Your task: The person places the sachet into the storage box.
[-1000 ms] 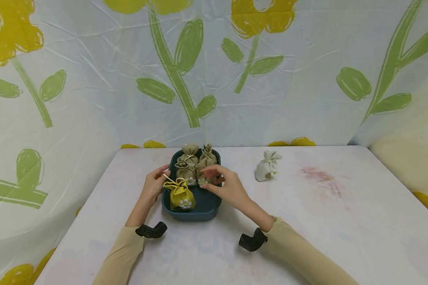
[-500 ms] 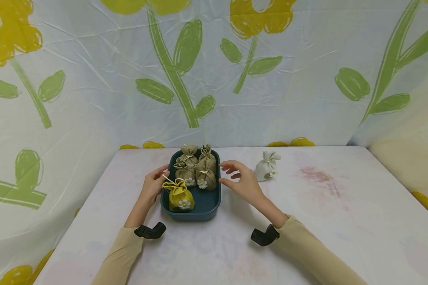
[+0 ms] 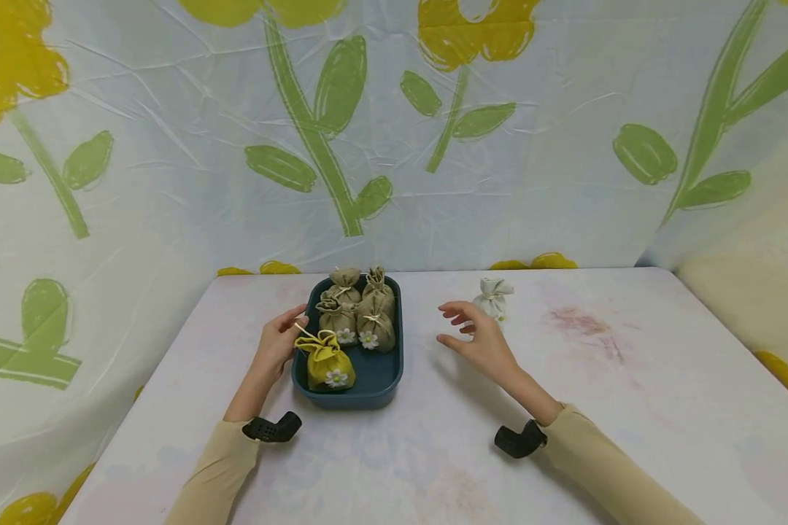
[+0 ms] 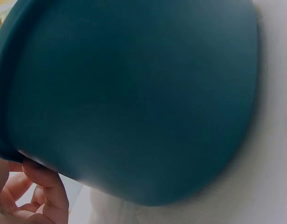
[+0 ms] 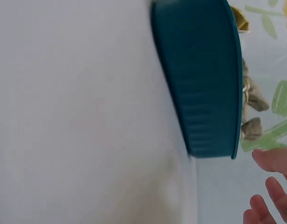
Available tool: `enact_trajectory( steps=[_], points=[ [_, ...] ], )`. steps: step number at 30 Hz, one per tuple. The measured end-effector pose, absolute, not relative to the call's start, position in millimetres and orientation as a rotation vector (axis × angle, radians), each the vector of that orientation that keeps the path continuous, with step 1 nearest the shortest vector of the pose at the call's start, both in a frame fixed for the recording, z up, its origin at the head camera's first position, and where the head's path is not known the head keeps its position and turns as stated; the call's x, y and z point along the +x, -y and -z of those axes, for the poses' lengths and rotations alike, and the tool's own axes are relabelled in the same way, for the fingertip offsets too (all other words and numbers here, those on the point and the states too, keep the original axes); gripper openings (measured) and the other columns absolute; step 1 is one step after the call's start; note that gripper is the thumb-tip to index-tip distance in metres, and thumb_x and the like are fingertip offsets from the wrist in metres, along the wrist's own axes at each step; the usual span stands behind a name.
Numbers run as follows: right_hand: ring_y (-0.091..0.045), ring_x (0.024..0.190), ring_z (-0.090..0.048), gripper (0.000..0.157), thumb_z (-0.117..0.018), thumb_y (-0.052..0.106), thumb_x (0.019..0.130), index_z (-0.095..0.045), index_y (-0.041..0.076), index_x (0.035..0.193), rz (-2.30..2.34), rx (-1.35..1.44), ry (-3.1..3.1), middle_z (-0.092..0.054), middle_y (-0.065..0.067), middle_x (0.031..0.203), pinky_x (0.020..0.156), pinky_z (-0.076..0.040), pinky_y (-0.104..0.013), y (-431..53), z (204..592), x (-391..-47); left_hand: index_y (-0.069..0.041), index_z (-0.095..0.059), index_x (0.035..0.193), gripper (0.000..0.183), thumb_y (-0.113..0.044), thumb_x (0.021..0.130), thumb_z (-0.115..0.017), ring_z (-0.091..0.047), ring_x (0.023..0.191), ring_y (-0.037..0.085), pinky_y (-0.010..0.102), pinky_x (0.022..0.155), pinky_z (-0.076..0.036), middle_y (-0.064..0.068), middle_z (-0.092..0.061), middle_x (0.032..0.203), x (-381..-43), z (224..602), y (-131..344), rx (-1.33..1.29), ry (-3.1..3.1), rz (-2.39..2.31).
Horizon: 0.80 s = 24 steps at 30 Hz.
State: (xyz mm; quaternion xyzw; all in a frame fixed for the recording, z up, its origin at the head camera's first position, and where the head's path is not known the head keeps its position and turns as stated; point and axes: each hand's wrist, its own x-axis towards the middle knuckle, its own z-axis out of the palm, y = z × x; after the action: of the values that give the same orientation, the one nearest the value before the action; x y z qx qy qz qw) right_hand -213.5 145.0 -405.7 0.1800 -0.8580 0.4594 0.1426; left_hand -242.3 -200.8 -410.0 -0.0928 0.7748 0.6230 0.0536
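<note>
My left hand [image 3: 278,344] holds the left side of a dark teal plastic box [image 3: 376,375]; the left wrist view shows curled fingers [image 4: 48,186] right at its rim. A yellow drawstring pouch [image 3: 327,366] with a white flower sits in the box's near left part. Behind it stand several brown burlap pouches [image 3: 377,332], tied at the neck. My right hand [image 3: 479,335] hovers right of the box, thumb and fingers apart, with nothing between them. Just beyond it is a white drawstring pouch [image 3: 495,292], its lower part partly hidden by that hand.
The box stands on a pale table [image 3: 433,467] with faint pinkish smudges [image 3: 584,324] on the right. A flower-printed cloth [image 3: 203,146] hangs behind the table and along its sides. Each wrist wears a black camera mount [image 3: 522,440].
My right hand has left the front right brown pouch, drawn out of the box and moved right towards the white pouch. The left hand has stayed on the box.
</note>
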Motion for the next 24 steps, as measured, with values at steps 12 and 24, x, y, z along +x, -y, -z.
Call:
enact_trajectory(
  steps=[12,24],
  points=[
    [-0.033,0.094,-0.061,0.045,-0.078,0.000,0.076,-0.062,0.006,0.119,-1.260,0.401,2.459,-0.066,-0.017,0.105,0.078,-0.051,-0.045,-189.7,421.3,-210.4,-0.015,-0.046,0.144,0.044,-0.024,0.100,-0.050,-0.043,0.063,0.004,0.018,0.050,-0.038,0.010,-0.052,0.117,-242.5,411.3,202.1,-0.275,-2.393,-1.857],
    [-0.033,0.096,-0.062,0.045,-0.076,0.007,0.081,-0.060,0.004,0.123,-1.279,0.201,2.501,-0.066,-0.020,0.109,0.081,-0.053,-0.038,-227.0,426.3,-212.4,-0.013,-0.044,0.145,0.045,-0.023,0.101,-0.049,-0.044,0.062,0.003,0.019,0.050,-0.038,0.013,-0.052,0.121,-240.3,406.1,200.1,-0.269,-2.365,-1.872]
  ],
)
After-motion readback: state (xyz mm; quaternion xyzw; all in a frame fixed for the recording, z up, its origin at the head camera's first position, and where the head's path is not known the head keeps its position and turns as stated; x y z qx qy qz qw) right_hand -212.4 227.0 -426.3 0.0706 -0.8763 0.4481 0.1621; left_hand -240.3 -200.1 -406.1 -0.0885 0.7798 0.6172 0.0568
